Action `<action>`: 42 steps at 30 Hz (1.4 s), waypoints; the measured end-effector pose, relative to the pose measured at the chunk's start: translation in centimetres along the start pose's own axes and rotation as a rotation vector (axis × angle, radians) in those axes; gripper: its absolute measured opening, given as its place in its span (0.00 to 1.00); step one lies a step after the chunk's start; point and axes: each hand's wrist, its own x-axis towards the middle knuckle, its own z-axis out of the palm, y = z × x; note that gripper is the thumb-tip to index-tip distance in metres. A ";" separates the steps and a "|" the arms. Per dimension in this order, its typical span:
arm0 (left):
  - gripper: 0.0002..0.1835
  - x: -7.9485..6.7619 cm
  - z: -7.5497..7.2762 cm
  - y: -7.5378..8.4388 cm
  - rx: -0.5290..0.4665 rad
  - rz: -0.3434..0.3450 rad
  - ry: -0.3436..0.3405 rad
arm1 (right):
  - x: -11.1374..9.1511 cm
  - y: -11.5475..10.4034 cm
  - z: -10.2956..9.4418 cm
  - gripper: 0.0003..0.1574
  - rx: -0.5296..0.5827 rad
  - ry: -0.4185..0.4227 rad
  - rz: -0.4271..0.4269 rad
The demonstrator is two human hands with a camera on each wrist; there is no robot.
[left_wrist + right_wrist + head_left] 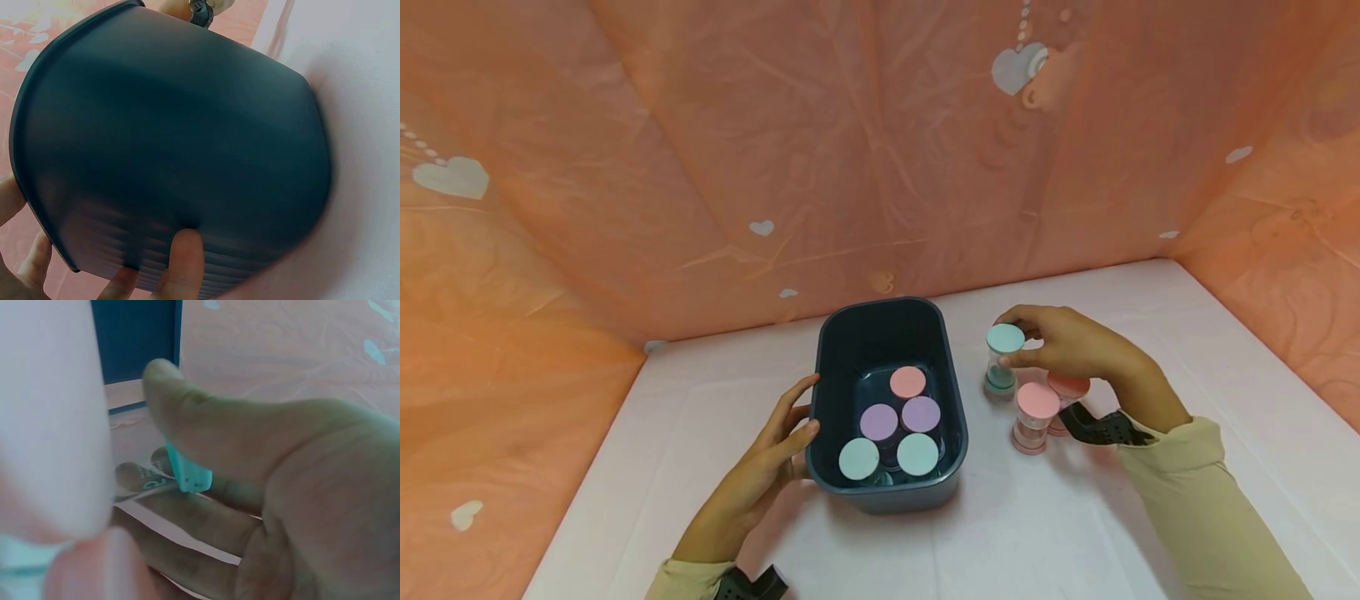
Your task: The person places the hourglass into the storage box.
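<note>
A mint-capped sand timer (1004,338) stands upright to the right of the dark bin (955,417). My right hand (1063,342) grips it between thumb and fingers; the right wrist view shows its mint cap (189,472) and clear tube within the fingers. Two pink-capped sand timers, the front one (1037,402) and the rear one (1070,385), stand below that hand. My left hand (763,467) rests with spread fingers against the bin's left side, fingertips touching the ribbed outer wall (175,137). Inside the bin are several upright sand timers with pink (907,382), purple (878,422) and mint (859,459) caps.
The bin stands on a white-covered table (1000,533). An orange sheet (760,150) with white hearts hangs behind and on both sides of the table. In the bin, the timers sit toward the near end, with bare floor at the far end.
</note>
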 end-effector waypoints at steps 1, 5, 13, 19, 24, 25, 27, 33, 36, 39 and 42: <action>0.33 0.0 0.0 0.0 -0.001 0.000 -0.001 | -0.1 0.0 0.0 0.30 0.007 0.004 -0.002; 0.33 0.1 0.1 -0.1 -0.005 -0.004 0.001 | -0.2 -0.1 -0.1 0.29 0.050 0.021 -0.017; 0.33 0.1 0.1 -0.1 -0.005 -0.015 0.008 | -0.3 -0.8 -0.5 0.30 0.099 0.040 0.023; 0.32 0.1 0.1 0.0 -0.008 -0.013 0.011 | -0.7 -1.7 -1.1 0.31 0.118 0.080 0.014; 0.33 0.1 0.1 0.0 -0.005 -0.012 0.010 | -0.8 -1.8 -1.2 0.30 0.143 0.104 -0.001; 0.33 0.1 0.1 0.0 -0.005 -0.012 0.010 | -0.8 -1.8 -1.3 0.29 0.148 0.109 -0.003; 0.33 0.0 0.1 -0.1 -0.004 -0.010 0.008 | -1.0 -2.0 -1.3 0.30 0.155 0.122 -0.013; 0.33 0.0 0.0 -0.1 0.001 -0.002 0.000 | -1.2 -2.6 -1.4 0.30 0.122 0.177 -0.020; 0.33 0.0 0.0 -0.1 0.000 -0.001 0.000 | -1.3 -3.0 -1.5 0.29 0.125 0.203 -0.022; 0.33 0.0 0.0 -0.1 -0.003 0.000 -0.001 | -1.4 -3.4 -1.6 0.28 0.131 0.221 -0.024; 0.32 0.0 0.0 0.0 -0.006 0.002 0.001 | -1.5 -3.8 -1.7 0.27 0.126 0.233 -0.023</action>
